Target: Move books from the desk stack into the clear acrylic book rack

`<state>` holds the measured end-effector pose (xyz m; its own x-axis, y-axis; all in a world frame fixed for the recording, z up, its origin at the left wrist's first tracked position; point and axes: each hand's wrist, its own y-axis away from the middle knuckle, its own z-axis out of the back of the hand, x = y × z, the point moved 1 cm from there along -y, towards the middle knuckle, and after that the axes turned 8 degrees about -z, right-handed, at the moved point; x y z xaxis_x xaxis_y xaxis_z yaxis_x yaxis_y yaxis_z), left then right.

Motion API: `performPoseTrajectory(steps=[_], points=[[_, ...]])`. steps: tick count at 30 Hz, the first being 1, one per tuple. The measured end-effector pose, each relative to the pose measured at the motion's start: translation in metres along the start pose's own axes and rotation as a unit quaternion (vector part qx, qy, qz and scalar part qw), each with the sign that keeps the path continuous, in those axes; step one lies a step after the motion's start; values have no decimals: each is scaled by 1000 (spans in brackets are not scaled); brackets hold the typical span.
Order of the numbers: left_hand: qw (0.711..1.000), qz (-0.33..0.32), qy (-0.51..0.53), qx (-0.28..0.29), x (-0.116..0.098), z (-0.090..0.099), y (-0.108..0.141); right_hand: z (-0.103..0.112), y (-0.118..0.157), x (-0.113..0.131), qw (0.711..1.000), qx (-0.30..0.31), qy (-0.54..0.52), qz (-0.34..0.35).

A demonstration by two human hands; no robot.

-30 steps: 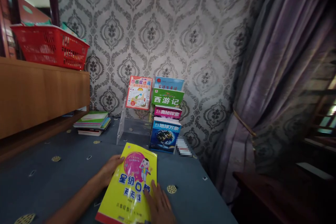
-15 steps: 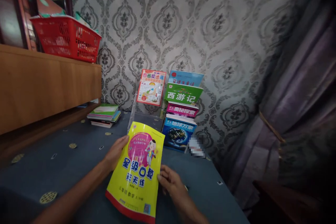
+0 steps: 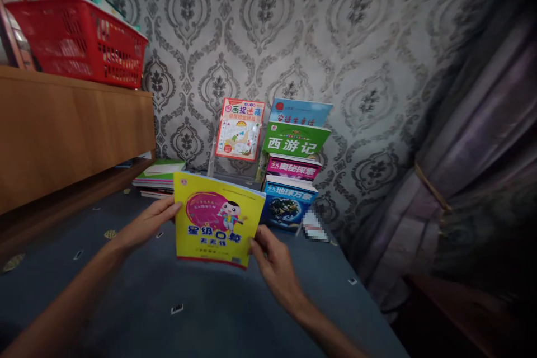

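Observation:
A yellow workbook (image 3: 218,221) with a pink circle and a cartoon child on its cover is held up between my two hands. My left hand (image 3: 153,221) pinches its left edge, and my right hand (image 3: 272,263) grips the right edge with fingers curled behind. Just beyond it is a clear stepped book rack (image 3: 211,165). On the rack's left side an orange-bordered picture book (image 3: 240,130) leans upright. Its right side carries a light blue book (image 3: 300,112), a green book (image 3: 297,139), a magenta book (image 3: 292,168) and a blue book with a globe (image 3: 286,206).
A stack of books (image 3: 157,174) lies at the left beside a wooden cabinet (image 3: 75,128). A red plastic basket (image 3: 84,39) sits on the cabinet. Patterned wallpaper is behind, and a tied grey curtain (image 3: 440,179) hangs at the right. A blurred white item (image 3: 314,226) lies by the rack.
My hands have raised the yellow workbook and moved it away from me, turning its cover more upright. Both hands keep their hold. The camera view has shifted slightly.

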<state>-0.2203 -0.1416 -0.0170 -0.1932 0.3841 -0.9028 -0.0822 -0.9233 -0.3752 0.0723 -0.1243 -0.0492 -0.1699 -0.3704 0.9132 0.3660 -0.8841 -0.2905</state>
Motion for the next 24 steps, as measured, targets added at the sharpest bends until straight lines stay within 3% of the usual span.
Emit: performPoseTrajectory(steps=[3, 7, 13, 19, 24], points=[[999, -16, -40, 15, 1, 4, 3, 4, 2, 2, 997, -15, 69, 25], [992, 30, -95, 78, 23, -5, 14, 3, 9, -17, 993, 8, 115, -7], [989, 27, -121, 76, 33, -10, 7, 3, -5, -18, 992, 59, 115, -17], [992, -19, -116, 55, 13, -5, -25, 17, -40, 6, 990, 38, 130, 28], [989, -109, -92, 23, -20, 5, -74, 40, -94, 39, 982, 6, 154, 109]])
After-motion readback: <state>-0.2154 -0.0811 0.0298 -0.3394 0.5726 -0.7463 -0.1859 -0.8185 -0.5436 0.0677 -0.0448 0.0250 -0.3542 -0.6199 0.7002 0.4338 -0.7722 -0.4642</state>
